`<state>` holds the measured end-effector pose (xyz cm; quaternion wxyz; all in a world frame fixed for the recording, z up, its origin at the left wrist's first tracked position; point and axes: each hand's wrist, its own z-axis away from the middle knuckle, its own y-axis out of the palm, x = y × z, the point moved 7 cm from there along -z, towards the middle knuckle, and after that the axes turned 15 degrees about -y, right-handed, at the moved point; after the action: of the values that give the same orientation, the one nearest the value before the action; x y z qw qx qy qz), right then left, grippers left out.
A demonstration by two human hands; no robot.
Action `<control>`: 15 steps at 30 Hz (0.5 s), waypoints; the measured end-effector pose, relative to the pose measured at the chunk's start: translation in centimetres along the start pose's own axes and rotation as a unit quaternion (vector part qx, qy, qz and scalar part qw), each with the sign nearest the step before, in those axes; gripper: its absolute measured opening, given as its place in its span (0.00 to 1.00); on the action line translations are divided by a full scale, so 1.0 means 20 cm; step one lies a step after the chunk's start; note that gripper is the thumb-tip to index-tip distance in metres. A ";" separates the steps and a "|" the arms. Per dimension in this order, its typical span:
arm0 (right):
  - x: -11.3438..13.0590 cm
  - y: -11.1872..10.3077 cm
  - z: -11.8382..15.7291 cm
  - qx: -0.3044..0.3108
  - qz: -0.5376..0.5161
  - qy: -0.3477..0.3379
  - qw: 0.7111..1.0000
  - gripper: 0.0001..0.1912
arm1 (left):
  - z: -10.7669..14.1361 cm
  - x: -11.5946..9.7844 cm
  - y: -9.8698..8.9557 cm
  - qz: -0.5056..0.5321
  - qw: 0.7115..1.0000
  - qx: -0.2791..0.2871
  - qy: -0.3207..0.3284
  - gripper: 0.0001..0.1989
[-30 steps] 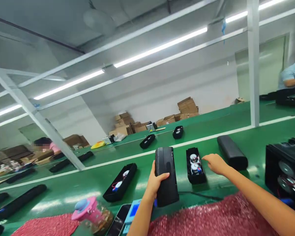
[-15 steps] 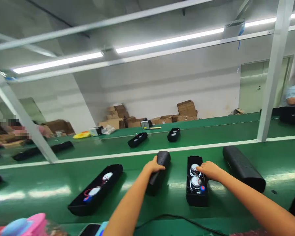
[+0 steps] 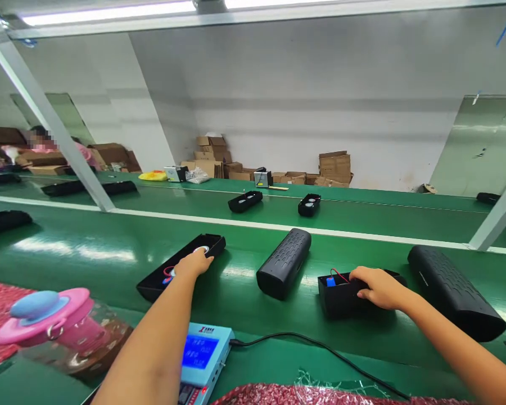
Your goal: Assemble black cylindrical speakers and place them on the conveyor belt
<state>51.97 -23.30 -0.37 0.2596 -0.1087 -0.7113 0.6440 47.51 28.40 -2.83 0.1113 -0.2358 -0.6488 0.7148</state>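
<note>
On the green belt, an open black speaker housing [image 3: 149,286] lies at the left, with a white round driver [image 3: 202,248] and wires inside. My left hand [image 3: 194,263] reaches over it from above, fingers bent down around its middle; the fingertips are partly hidden. Farther right, my right hand [image 3: 377,288] grips a second open speaker housing [image 3: 339,304], turned sideways, with a blue connector [image 3: 330,281] and red wire showing at its end. Between the hands rests a closed black speaker [image 3: 284,263], untouched. Another closed speaker [image 3: 455,292] lies right of my right hand.
A blue-screened tester [image 3: 206,354] with a black cable [image 3: 299,336] stands in front. At lower left is a bottle with a pink lid [image 3: 46,320]. More open housings [image 3: 245,201] lie on the far belt. Metal posts [image 3: 67,135] rise beyond; a person in pink works far left.
My left hand has let go of the closed speaker and moved left to the open housing. The housing at my right hand has turned sideways. The view has tipped down.
</note>
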 end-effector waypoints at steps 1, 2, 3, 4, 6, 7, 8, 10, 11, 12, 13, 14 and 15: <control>-0.01 0.01 -0.01 0.013 -0.011 0.003 1.000 0.13 | -0.02 0.00 0.03 -0.001 1.000 0.015 -0.001 0.24; -0.02 0.01 -0.02 0.028 -0.012 0.007 1.000 0.12 | -0.03 -0.01 0.05 -0.003 1.000 0.025 -0.006 0.24; -0.03 0.02 -0.02 0.041 -0.001 0.010 0.999 0.10 | -0.04 -0.02 0.07 -0.003 0.999 0.031 -0.016 0.24; -0.04 0.03 -0.03 0.050 0.019 0.009 0.999 0.08 | -0.05 -0.04 0.07 -0.002 0.999 0.032 -0.027 0.24; -0.05 0.05 -0.03 0.051 0.077 0.000 0.996 0.08 | -0.06 -0.06 0.05 0.003 0.998 0.032 -0.049 0.25; -0.05 0.06 -0.03 0.047 0.106 -0.005 0.993 0.10 | -0.06 -0.07 0.02 0.006 0.998 0.034 -0.056 0.24; -0.06 0.07 -0.03 0.041 0.127 -0.009 0.991 0.12 | -0.05 -0.08 -0.01 0.010 0.998 0.038 -0.056 0.24; -0.07 0.09 -0.04 0.035 0.146 -0.006 0.989 0.15 | -0.01 -0.10 -0.12 0.024 0.998 0.045 -0.034 0.22; -0.07 0.09 -0.04 0.031 0.146 0.004 0.989 0.18 | 0.02 -0.11 -0.18 0.033 0.998 0.046 -0.017 0.23; -0.08 0.09 -0.05 0.025 0.144 0.017 0.989 0.20 | 0.06 -0.12 -0.25 0.043 0.998 0.042 0.002 0.25; -0.09 0.09 -0.05 0.017 0.143 0.033 0.989 0.24 | 0.12 -0.13 -0.33 0.052 0.998 0.034 0.020 0.29; -0.10 0.08 -0.05 0.009 0.142 0.050 0.989 0.27 | 0.19 -0.14 -0.40 0.059 0.997 0.023 0.035 0.33; -0.10 0.06 -0.05 0.000 0.142 0.065 0.988 0.30 | 0.26 -0.15 -0.48 0.063 0.997 0.012 0.051 0.36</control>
<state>53.99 -23.26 -2.07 0.2116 -0.2499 -0.6701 0.6662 46.08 23.69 7.37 0.1018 -0.3114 -0.6171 0.7155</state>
